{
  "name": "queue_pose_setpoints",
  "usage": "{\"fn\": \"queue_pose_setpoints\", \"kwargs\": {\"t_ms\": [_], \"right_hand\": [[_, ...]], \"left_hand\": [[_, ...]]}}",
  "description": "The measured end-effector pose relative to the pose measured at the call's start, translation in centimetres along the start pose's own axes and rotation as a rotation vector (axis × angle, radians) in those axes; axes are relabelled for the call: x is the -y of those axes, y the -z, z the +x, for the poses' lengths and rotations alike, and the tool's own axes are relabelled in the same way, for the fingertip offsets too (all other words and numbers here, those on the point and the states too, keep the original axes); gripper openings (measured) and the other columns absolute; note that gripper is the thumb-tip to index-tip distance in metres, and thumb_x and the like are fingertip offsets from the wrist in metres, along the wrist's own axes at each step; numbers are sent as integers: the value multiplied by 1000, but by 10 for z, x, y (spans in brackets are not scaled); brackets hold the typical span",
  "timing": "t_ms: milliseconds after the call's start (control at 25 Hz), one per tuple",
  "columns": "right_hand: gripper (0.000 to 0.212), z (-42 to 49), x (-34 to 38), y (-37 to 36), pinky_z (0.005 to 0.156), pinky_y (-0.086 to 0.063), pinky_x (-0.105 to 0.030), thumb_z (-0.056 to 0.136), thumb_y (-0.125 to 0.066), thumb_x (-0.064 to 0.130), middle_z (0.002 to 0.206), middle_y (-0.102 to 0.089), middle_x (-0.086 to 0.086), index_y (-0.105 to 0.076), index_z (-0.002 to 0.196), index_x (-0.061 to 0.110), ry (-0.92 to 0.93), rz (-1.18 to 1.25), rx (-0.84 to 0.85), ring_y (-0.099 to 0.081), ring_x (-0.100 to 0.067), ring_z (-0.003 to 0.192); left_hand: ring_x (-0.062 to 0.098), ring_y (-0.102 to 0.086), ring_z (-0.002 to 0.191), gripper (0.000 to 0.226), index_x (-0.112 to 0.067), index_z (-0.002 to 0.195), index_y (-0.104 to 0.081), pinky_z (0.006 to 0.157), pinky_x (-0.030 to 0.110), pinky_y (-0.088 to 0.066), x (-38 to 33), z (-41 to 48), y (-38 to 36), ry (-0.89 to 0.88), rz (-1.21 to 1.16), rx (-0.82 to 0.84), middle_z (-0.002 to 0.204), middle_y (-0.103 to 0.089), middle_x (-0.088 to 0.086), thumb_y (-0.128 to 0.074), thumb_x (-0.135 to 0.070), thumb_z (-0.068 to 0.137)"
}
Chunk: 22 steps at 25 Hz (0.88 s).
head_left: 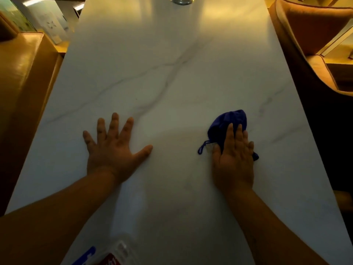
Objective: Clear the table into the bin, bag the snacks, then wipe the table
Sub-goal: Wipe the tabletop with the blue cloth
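A white marble-look table (172, 77) fills the view. My right hand (234, 159) lies flat on a crumpled blue cloth (229, 119) at the table's right side, pressing it against the surface; the cloth's small loop sticks out to the left of the hand. My left hand (112, 150) rests palm down on the bare tabletop, fingers spread, holding nothing. A clear plastic bag (114, 253) with red and blue packaging inside shows at the bottom edge, under my left forearm.
Tan leather chairs stand on the left (24, 77) and on the right (313, 31) of the table. A metal-rimmed round object (181, 0) sits at the table's far end. White boxes (49, 25) are at the upper left, beyond the table.
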State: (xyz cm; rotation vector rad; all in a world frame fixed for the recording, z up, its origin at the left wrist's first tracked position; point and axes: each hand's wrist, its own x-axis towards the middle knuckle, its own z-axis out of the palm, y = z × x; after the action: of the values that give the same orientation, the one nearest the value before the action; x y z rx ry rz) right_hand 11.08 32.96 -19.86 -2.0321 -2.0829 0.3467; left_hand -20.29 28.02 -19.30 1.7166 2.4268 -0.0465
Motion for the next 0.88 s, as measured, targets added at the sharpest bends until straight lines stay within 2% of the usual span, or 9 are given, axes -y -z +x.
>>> {"fn": "queue_pose_setpoints", "kwargs": {"t_ms": [240, 400, 520, 640, 760, 880], "right_hand": [[70, 55, 11, -1, 126, 0, -46, 105, -30, 47, 171, 0, -9, 3, 162, 21, -7, -6, -27, 1, -27, 156], [70, 76, 18, -2, 126, -3, -44, 102, -37, 53, 169, -13, -9, -13, 161, 23, -8, 50, -63, -8, -27, 156], [63, 90, 25, 0, 125, -13, -48, 101, -47, 48, 163, -30, -13, -34, 154, 15, -50, 124, -120, -22, -32, 152], [53, 93, 26, 0, 122, -23, -52, 101, -53, 40, 158, -39, -17, -45, 143, 9, -82, 166, -164, -31, -35, 148], [48, 94, 27, -2, 119, -28, -55, 101, -54, 36, 157, -40, -17, -46, 140, 9, -78, 177, -183, -33, -36, 146], [55, 97, 26, -3, 123, -20, -51, 103, -49, 33, 163, -31, -14, -34, 152, 14, -53, 137, -175, -26, -34, 150]], "left_hand": [[34, 13, 157, 104, -44, 160, 13, 120, 70, 5, 2, 0, -1, -16, 2, -6, 173, 15, -1, -9, -100, 75], [35, 15, 157, 104, -46, 159, 14, 120, 70, 7, 2, -1, 0, -16, -9, 5, 172, 17, -1, -10, -100, 74], [36, 14, 157, 107, -43, 161, 3, 119, 71, 6, -1, 2, 1, -12, -9, 6, 173, 13, -1, -13, -101, 73], [40, 14, 156, 111, -35, 161, -11, 118, 72, 8, -9, 19, 7, -7, -23, 13, 173, 11, 0, -13, -101, 71], [40, 15, 156, 111, -39, 162, 1, 119, 72, 8, -12, 28, 6, -4, -23, -8, 173, 14, -1, -11, -102, 72], [39, 15, 156, 110, -41, 162, 6, 119, 71, 8, -11, 28, 3, -9, -28, -19, 173, 15, -1, -11, -102, 72]]}}
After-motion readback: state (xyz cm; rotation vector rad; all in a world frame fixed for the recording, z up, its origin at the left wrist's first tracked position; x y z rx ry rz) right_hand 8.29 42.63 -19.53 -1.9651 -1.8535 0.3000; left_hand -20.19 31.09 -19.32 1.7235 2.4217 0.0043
